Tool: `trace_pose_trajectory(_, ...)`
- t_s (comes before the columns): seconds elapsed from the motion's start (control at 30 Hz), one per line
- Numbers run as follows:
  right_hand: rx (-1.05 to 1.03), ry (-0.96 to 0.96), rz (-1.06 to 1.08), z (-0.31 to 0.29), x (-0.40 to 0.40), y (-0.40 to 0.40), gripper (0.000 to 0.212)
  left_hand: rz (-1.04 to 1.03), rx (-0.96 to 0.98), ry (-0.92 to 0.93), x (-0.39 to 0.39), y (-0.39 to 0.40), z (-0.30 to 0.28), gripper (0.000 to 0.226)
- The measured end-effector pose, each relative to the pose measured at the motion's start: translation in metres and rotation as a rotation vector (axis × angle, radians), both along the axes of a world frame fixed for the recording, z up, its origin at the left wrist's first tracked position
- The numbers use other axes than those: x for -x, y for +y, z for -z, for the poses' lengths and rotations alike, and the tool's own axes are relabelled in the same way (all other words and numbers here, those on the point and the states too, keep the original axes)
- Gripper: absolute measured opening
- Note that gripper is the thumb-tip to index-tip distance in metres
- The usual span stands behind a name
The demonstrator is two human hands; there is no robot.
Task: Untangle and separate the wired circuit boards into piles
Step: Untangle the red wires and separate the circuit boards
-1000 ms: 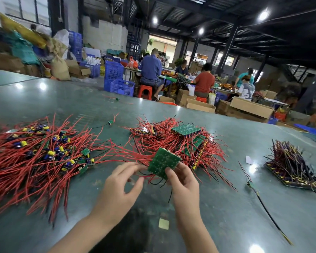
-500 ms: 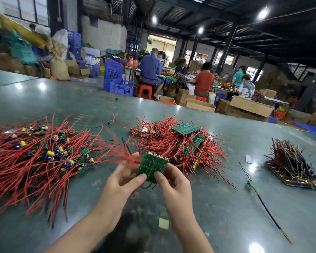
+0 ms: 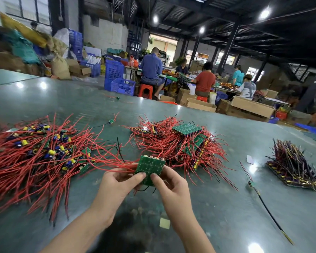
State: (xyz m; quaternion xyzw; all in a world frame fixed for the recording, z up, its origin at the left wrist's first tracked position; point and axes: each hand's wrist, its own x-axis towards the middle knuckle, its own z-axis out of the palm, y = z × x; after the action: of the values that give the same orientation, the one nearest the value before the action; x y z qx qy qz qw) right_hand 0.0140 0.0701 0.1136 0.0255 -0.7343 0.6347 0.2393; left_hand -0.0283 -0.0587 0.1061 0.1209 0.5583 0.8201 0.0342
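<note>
Both hands point(image 3: 117, 183) now pinch the green board point(image 3: 150, 169), pulled nearer, red wires point(image 3: 106, 161) probably trailing left of the grip.

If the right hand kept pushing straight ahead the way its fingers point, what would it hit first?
The right hand already pinches the green board. Straight beyond lies the middle pile of red-wired boards, probably first, though depth is unclear.

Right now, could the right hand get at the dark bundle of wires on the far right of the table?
Probably not yet: the right hand is pinching the green board with the left hand. The table towards the dark bundle lies mostly bare.
</note>
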Motion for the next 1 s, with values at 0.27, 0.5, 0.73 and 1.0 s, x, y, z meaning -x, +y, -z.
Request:
trace_pose_trajectory(0.27,-0.039,0.037,-0.011,-0.0031,-0.0032,0.0031,0.024,0.088,-0.039,0.038,0.0007,-0.0055,-0.0077,0.022)
trace_pose_trajectory(0.5,-0.051,0.008,-0.007,-0.0005,-0.0026,0.0026,0.017,0.081,-0.049,0.026,0.0006,-0.0038,-0.0059,0.022)
trace_pose_trajectory(0.73,-0.085,0.006,-0.033,-0.0049,-0.0035,0.0059,0.024,0.191,-0.073,-0.079,0.0000,-0.0062,-0.0074,0.024)
trace_pose_trajectory(1.0,-0.184,0.026,0.027,-0.0009,-0.0023,0.0057,0.021,0.276,-0.153,-0.194,-0.0003,-0.0042,-0.0054,0.020)
